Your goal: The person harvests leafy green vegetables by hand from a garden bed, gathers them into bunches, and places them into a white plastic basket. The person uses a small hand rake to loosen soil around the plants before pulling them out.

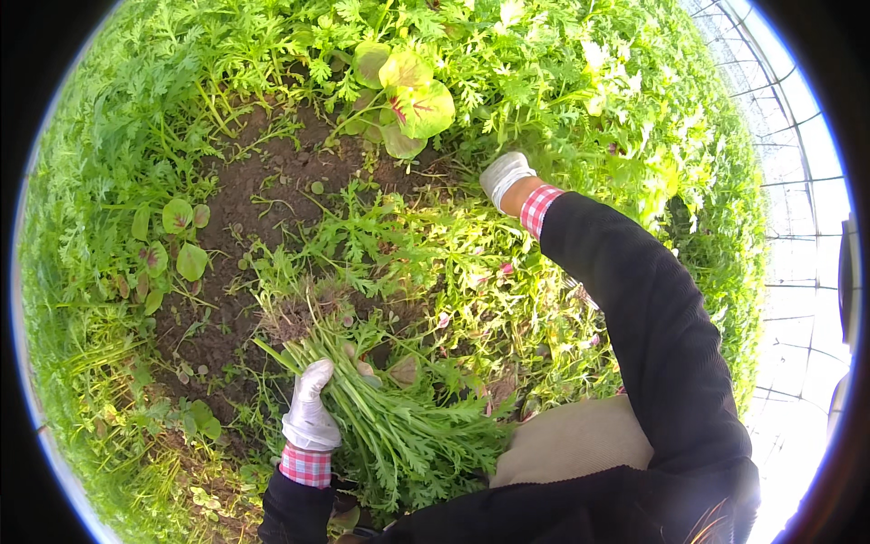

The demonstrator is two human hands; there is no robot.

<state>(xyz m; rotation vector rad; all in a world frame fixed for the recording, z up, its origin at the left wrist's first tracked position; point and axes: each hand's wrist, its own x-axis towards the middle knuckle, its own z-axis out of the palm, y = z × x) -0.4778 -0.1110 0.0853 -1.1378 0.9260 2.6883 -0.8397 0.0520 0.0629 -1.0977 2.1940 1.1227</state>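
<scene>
My left hand (311, 406), in a white glove, grips a bunch of uprooted leafy greens (414, 425) that look like garland chrysanthemum. Their roots (291, 314), with soil on them, point up and left, while the leafy tops spread right toward my knee (574, 442). Farther out, my right hand (507, 178), gloved in white too, reaches low to the edge of the standing greens (564, 136). Its fingers are hidden from this angle, so whether they hold a stem is not visible. Both wrists show checked cuffs below dark sleeves.
A broad-leaved plant with red-veined leaves (414, 102) grows left of my right hand, and a smaller one (180, 224) stands at left. Dark soil (251, 183) lies between them. Loose greens and pink petals (506, 268) litter the ground. A wire-framed translucent wall (792, 272) borders the right.
</scene>
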